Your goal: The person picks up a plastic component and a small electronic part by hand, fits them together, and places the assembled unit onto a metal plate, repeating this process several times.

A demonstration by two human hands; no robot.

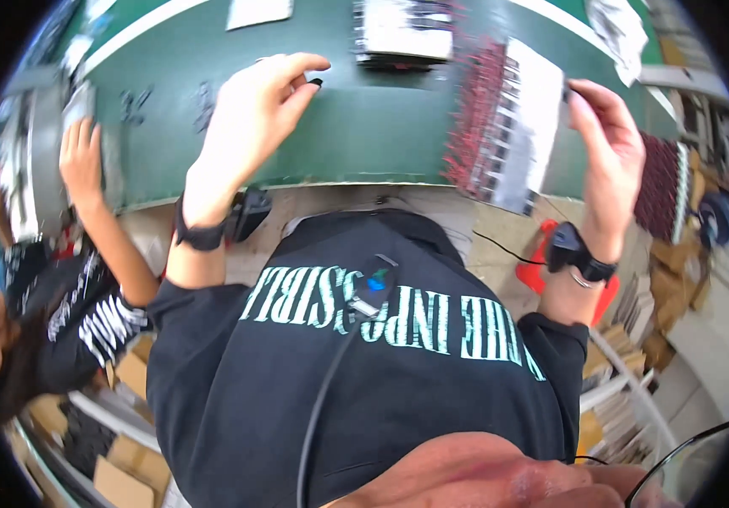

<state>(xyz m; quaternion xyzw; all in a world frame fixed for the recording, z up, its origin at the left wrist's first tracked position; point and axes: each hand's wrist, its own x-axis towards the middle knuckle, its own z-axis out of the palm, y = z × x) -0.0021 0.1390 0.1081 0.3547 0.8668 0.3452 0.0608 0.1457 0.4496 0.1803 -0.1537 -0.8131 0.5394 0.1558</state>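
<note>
My left hand [254, 110] hovers above the green table, its thumb and forefinger bent close together. A small dark spot shows at the fingertips; whether it is a held piece or a nail I cannot make out. On the right, my right hand [612, 144] pinches thumb and forefinger at the right edge of a stack of white cards [538, 106]. Black-and-white edges and blurred red strands [476, 118] fringe the stack's left side. Farther back, between my hands, lies another stack of white cards [404, 32] with dark layers below.
Small black pieces [134, 106] lie on the green table [364, 127] left of my left hand. A white card [258, 12] rests at the back. A dark red bundle [661, 190] hangs past the right edge. At left, a co-worker's hand [82, 157] reaches up.
</note>
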